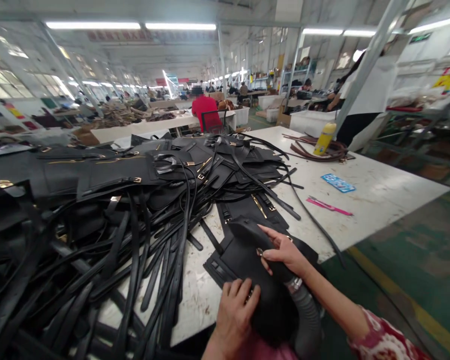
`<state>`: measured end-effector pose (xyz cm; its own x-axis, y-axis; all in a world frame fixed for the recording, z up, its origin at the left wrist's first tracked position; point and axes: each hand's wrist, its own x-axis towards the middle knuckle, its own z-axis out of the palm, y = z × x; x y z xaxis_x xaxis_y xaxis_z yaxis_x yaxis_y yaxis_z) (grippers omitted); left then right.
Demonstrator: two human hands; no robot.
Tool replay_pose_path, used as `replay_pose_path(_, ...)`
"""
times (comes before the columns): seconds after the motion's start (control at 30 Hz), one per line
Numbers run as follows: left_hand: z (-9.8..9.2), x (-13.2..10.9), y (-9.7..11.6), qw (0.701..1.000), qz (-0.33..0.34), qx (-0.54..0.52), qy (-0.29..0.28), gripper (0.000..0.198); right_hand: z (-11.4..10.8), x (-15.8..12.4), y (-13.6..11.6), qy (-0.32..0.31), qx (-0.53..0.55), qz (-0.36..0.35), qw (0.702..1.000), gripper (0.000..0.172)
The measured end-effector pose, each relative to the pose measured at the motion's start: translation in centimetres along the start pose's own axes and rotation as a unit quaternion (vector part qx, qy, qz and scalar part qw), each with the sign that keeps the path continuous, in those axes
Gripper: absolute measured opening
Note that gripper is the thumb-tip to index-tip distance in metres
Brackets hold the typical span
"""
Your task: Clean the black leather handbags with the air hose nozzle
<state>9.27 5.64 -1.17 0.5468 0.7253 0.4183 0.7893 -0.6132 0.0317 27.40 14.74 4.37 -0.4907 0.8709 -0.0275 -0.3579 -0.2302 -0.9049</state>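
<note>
A flat black leather bag panel with gold metal fittings (pixel 243 255) lies at the near edge of the scuffed white worktable (pixel 378 195), partly overhanging it. The left hand (pixel 235 312) presses on the panel's near end, fingers curled over the leather in a loose grip. The right hand (pixel 283 250) rests on the panel's far side, fingers pinching a folded flap beside a small metal ring. Left of the panel sprawls a heap of long black leather straps (pixel 135 260). Beyond the panel, farther across the table, lie a pink flat tool (pixel 328 205), a blue card (pixel 337 183) and a yellow bottle (pixel 324 139).
</note>
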Motion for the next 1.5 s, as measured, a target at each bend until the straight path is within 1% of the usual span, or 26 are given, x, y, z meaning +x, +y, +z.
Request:
replay_pose_path(0.1, -0.9, 1.6, -2.3, 0.997, 0.033, -0.032, -0.069, 0.034, -1.5, -2.8, -3.2, 0.044, -0.031, -0.019, 0.998, 0.073)
replay_pose_path(0.17, -1.6, 2.4, -4.4, 0.995, 0.047, -0.01, -0.09, 0.035, -2.4, -4.9, -4.8, 0.079, -0.059, -0.023, 0.995, 0.075)
replay_pose_path(0.27, -2.6, 3.4, -8.4, 0.991, 0.064, 0.028, -0.115, 0.036, -2.9, -7.8, -6.1, 0.117, -0.097, -0.006, 0.988, 0.078)
replay_pose_path(0.33, -2.9, 3.8, -11.1, 0.989, 0.055, 0.043, -0.133, 0.036, -2.6, -9.4, -6.4, 0.122, -0.13, 0.033, 0.983, 0.079)
replay_pose_path(0.4, -2.9, 4.0, -13.2, 0.988, 0.024, 0.056, -0.141, 0.033, -1.6, -10.7, -6.3, 0.11, -0.174, 0.083, 0.975, 0.079)
replay_pose_path(0.43, -2.7, 4.0, -13.9, 0.988, 0.007, 0.061, -0.14, 0.031, -0.9, -11.2, -6.2, 0.095, -0.193, 0.107, 0.971, 0.078)
replay_pose_path(0.5, -2.3, 3.8, -14.7, 0.988, -0.016, 0.068, -0.135, 0.027, 0.7, -11.7, -5.8, 0.057, -0.229, 0.148, 0.96, 0.078)
replay_pose_path(0.6, -1.7, 3.4, -14.7, 0.989, -0.04, 0.067, -0.124, 0.027, 3.3, -11.3, -4.9, 0.001, -0.269, 0.191, 0.944, 0.075)
replay_pose_path(0.7, -1.6, 2.9, -14.2, 0.99, -0.063, 0.056, -0.11, 0.027, 5.3, -9.7, -3.9, -0.038, -0.285, 0.194, 0.938, 0.075)
replay_pose_path(0.77, -1.7, 2.4, -13.7, 0.991, -0.077, 0.051, -0.101, 0.029, 6.2, -8.2, -3.3, -0.046, -0.294, 0.195, 0.935, 0.075)
replay_pose_path(0.83, -1.7, 1.6, -12.8, 0.99, -0.111, 0.047, -0.073, 0.037, 6.8, -6.7, -2.8, -0.053, -0.301, 0.206, 0.93, 0.075)
replay_pose_path(0.93, -1.4, -0.1, -11.2, 0.985, -0.174, 0.007, -0.008, 0.055, 7.4, -4.8, -2.0, -0.061, -0.309, 0.211, 0.925, 0.074)
replay_pose_path(0.97, -1.3, -0.6, -10.7, 0.983, -0.183, -0.01, 0.004, 0.06, 7.6, -4.4, -1.7, -0.062, -0.308, 0.209, 0.926, 0.073)
replay_pose_path(1.03, -1.0, -1.6, -10.1, 0.983, -0.179, -0.031, 0.004, 0.064, 8.0, -3.7, -1.2, -0.067, -0.294, 0.2, 0.932, 0.072)
replay_pose_path(1.13, -1.0, -2.0, -9.9, 0.983, -0.183, -0.032, 0.006, 0.06, 8.2, -3.4, -0.9, -0.062, -0.219, 0.167, 0.959, 0.072)
replay_pose_path(1.2, -1.5, -1.8, -9.7, 0.982, -0.189, -0.019, 0.009, 0.061, 7.4, -3.7, -1.3, -0.029, -0.168, 0.126, 0.977, 0.071)
replay_pose_path(1.23, -1.8, -1.6, -9.5, 0.983, -0.185, -0.008, 0.007, 0.063, 6.7, -4.1, -1.8, -0.005, -0.154, 0.106, 0.982, 0.07)
replay_pose_path(1.3, -2.6, -1.3, -8.7, 0.988, -0.152, 0.01, -0.014, 0.072, 4.3, -5.2, -3.0, 0.048, -0.15, 0.077, 0.984, 0.069)
replay_pose_path(1.33, -2.9, -1.1, -8.1, 0.992, -0.12, 0.012, -0.035, 0.077, 2.8, -6.0, -3.7, 0.073, -0.154, 0.072, 0.983, 0.069)
replay_pose_path(1.37, -3.1, -1.0, -7.6, 0.995, -0.08, 0.008, -0.062, 0.081, 1.2, -6.8, -4.3, 0.094, -0.157, 0.074, 0.98, 0.07)
replay_pose_path(1.43, -3.1, -0.9, -6.7, 0.992, -0.004, -0.015, -0.122, 0.084, -1.9, -8.3, -4.9, 0.123, -0.172, 0.099, 0.972, 0.073)
replay_pose_path(1.5, -2.7, -0.8, -6.2, 0.985, 0.032, -0.039, -0.164, 0.086, -4.1, -9.4, -4.8, 0.12, -0.158, 0.13, 0.971, 0.073)
